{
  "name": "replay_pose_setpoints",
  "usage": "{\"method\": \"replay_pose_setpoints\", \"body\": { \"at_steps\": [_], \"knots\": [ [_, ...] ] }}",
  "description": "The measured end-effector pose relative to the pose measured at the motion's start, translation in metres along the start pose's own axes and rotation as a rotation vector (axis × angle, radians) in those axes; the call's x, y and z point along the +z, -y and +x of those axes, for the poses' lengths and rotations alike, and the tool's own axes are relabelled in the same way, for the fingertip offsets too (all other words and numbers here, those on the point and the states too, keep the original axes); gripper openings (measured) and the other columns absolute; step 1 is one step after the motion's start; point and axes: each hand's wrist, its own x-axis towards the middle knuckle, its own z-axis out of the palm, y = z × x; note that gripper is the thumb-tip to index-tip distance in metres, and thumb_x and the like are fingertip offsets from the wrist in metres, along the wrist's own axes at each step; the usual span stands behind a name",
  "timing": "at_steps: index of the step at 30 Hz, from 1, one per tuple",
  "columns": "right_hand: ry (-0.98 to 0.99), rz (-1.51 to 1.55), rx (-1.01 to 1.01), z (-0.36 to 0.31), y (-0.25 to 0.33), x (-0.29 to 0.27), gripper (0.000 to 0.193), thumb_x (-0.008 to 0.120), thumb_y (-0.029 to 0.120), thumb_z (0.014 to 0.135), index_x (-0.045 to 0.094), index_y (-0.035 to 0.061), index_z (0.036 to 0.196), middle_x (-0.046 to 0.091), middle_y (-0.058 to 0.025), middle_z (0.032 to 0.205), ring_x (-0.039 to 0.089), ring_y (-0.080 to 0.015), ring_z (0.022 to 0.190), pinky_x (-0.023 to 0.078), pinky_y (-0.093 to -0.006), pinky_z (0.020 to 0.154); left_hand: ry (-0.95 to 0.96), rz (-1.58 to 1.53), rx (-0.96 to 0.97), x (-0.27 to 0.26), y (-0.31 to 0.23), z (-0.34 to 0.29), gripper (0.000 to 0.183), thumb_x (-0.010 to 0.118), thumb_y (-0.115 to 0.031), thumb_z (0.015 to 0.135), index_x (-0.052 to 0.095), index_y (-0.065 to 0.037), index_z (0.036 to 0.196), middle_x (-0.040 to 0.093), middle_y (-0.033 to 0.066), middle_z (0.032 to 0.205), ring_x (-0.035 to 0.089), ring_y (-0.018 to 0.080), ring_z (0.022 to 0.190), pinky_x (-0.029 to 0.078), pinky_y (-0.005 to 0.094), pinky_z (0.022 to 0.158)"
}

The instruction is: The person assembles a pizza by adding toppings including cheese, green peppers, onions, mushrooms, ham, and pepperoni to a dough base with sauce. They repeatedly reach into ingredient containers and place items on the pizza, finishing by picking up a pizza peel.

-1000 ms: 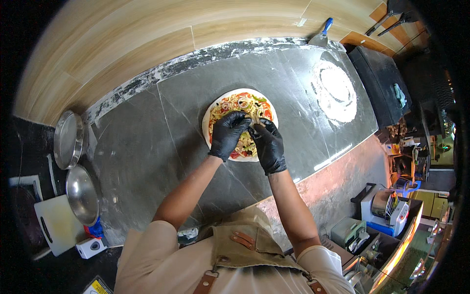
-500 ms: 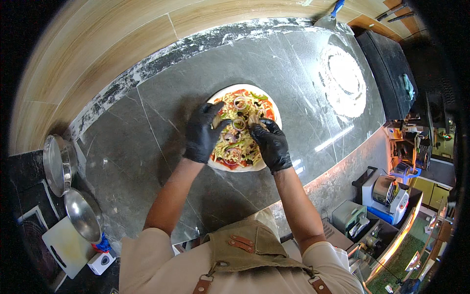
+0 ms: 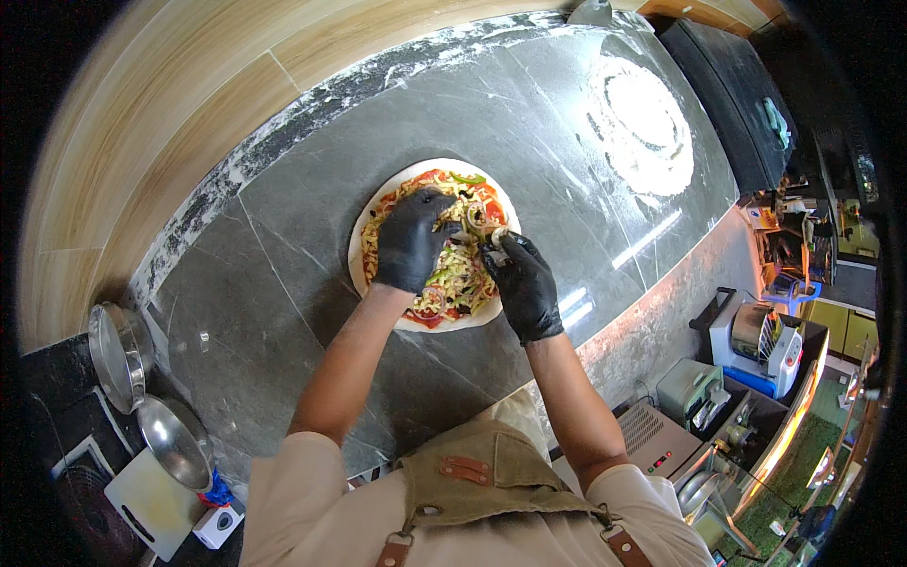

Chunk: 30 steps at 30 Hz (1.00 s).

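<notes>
An uncooked pizza (image 3: 359, 248) lies flat on the dark grey stone counter, with a bare pale dough rim. Red sauce, shredded cheese, onion rings, green pepper strips and dark olive pieces cover it. My left hand (image 3: 414, 244), in a black glove, is over its left half. The fingers curl inward, and whatever they hold is mostly hidden. At the right edge my right hand (image 3: 525, 291), also black-gloved, pinches a small pale piece of topping (image 3: 499, 236) between thumb and fingers. The piece looks like sliced mushroom, but is too small to be sure.
White flour (image 3: 647, 132) lies in a ring at the far right. A scraper blade (image 3: 591, 12) rests at the back edge beside a black box (image 3: 727, 104). Steel bowls (image 3: 175, 442) and a white cutting board (image 3: 156, 506) are at left. A slicer (image 3: 756, 340) stands lower right.
My left hand has moved inward over the pizza, its fingers more curled. My right hand stays at the right edge, still pinching a pale piece. The whole view has shifted slightly.
</notes>
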Motion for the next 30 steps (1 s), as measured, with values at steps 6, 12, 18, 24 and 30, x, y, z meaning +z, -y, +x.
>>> {"method": "replay_pose_setpoints", "body": {
  "at_steps": [6,12,18,24,30],
  "knots": [
    [0.068,-0.704,-0.225,-0.012,-0.012,-0.009,0.029,0.056,0.012,0.104,0.059,-0.0004,0.130,0.067,-0.0135,0.124,0.064,-0.0290,0.119,0.052,-0.0429,0.105,0.134,-0.347,-0.080,0.001,-0.016,-0.019,0.029,0.080,-0.010,0.085,0.075,-0.004,0.113,0.074,0.0135,0.106,0.070,0.0286,0.099,0.055,0.0393,0.089],
    [0.028,0.036,0.088,-0.015,-0.014,0.009,0.036,0.068,0.004,0.096,0.060,-0.0011,0.131,0.066,-0.0150,0.124,0.064,-0.0246,0.114,0.057,-0.0338,0.094,0.120,-0.355,-0.080,0.012,-0.022,-0.025,0.020,0.077,-0.008,0.088,0.074,-0.003,0.107,0.075,0.0140,0.104,0.073,0.0265,0.095,0.056,0.0363,0.084],
    [0.001,-0.449,-0.165,-0.008,-0.028,-0.005,0.031,0.057,0.013,0.103,0.058,0.0002,0.131,0.064,-0.0140,0.127,0.064,-0.0274,0.117,0.053,-0.0404,0.106,0.129,-0.456,-0.182,0.006,-0.018,-0.010,0.017,0.075,-0.011,0.091,0.075,-0.002,0.106,0.077,0.0139,0.100,0.074,0.0220,0.090,0.057,0.0347,0.081],
    [0.043,-0.762,-0.265,-0.015,-0.025,-0.015,0.031,0.047,0.012,0.107,0.055,-0.0014,0.134,0.062,-0.0165,0.131,0.060,-0.0310,0.126,0.050,-0.0435,0.110,0.236,-0.391,-0.308,0.006,0.010,0.039,0.023,0.077,-0.021,0.092,0.076,-0.004,0.107,0.077,0.0150,0.102,0.075,0.0203,0.093,0.056,0.0347,0.084],
    [0.104,-0.269,-0.017,-0.025,-0.018,-0.001,0.031,0.047,0.012,0.106,0.058,-0.0004,0.133,0.064,-0.0174,0.131,0.064,-0.0325,0.120,0.052,-0.0442,0.107,0.094,0.021,-0.049,-0.013,0.011,0.026,0.042,0.080,-0.024,0.087,0.071,-0.005,0.123,0.073,0.0192,0.114,0.071,0.0339,0.103,0.055,0.0412,0.090]
  ]
}}
